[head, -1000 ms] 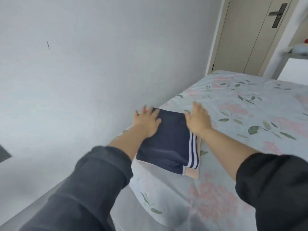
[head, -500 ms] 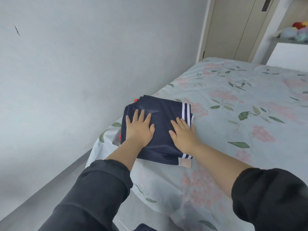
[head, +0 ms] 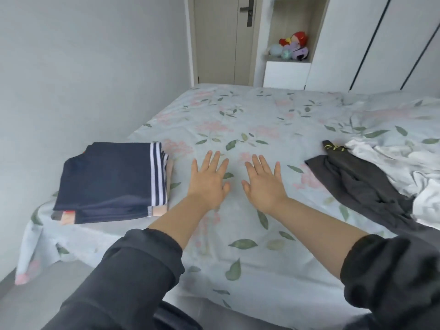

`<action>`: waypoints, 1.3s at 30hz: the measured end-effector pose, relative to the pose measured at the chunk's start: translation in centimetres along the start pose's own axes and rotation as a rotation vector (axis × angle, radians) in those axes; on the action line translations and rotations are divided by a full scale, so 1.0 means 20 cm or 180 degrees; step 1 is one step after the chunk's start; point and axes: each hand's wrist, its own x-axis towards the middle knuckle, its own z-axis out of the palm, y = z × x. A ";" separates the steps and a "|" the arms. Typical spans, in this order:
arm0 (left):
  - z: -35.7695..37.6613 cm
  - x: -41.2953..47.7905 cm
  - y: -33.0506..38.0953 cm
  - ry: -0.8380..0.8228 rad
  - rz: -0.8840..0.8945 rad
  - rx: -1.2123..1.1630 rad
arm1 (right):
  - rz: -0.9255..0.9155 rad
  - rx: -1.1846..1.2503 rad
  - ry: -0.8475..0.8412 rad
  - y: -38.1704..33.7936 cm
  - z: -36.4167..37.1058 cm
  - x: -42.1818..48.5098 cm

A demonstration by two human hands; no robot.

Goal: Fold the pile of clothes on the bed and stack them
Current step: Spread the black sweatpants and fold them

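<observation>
A stack of folded clothes point(head: 109, 182) lies at the bed's near left corner, topped by a navy garment with white stripes; a beige piece and a red edge peek out beneath. My left hand point(head: 209, 181) and my right hand point(head: 263, 183) are spread flat, palms down, over the floral sheet point(head: 238, 129) in the middle, holding nothing. To the right lies an unfolded dark grey garment point(head: 357, 186) with a small yellow mark near its top. Beside it, at the right edge, is crumpled white fabric point(head: 426, 201).
The grey wall runs along the bed's left side, with a strip of floor below the folded stack. A door point(head: 221, 39) stands beyond the bed's far end, next to a white wardrobe with a niche holding plush toys point(head: 294, 47).
Both hands have left the navy garment on the stack and swung right, now spread over the bare sheet. The view has turned right too, bringing the dark grey garment into sight.
</observation>
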 end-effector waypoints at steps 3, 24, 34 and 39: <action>0.00 0.08 0.35 0.0132 0.0271 -0.0159 | 0.0314 -0.0109 0.0049 0.31 -0.02 -0.18; 0.59 0.12 1.13 -0.0779 0.0614 -0.0664 | 0.2175 0.0111 -0.0092 1.44 0.26 -0.77; 0.59 0.11 1.13 -0.0556 0.0592 -0.0871 | 0.1328 -0.0597 0.0254 1.35 0.30 -0.77; 0.56 0.10 1.11 -0.0178 0.0364 -0.1802 | 0.0503 0.0387 0.0998 1.17 0.29 -0.67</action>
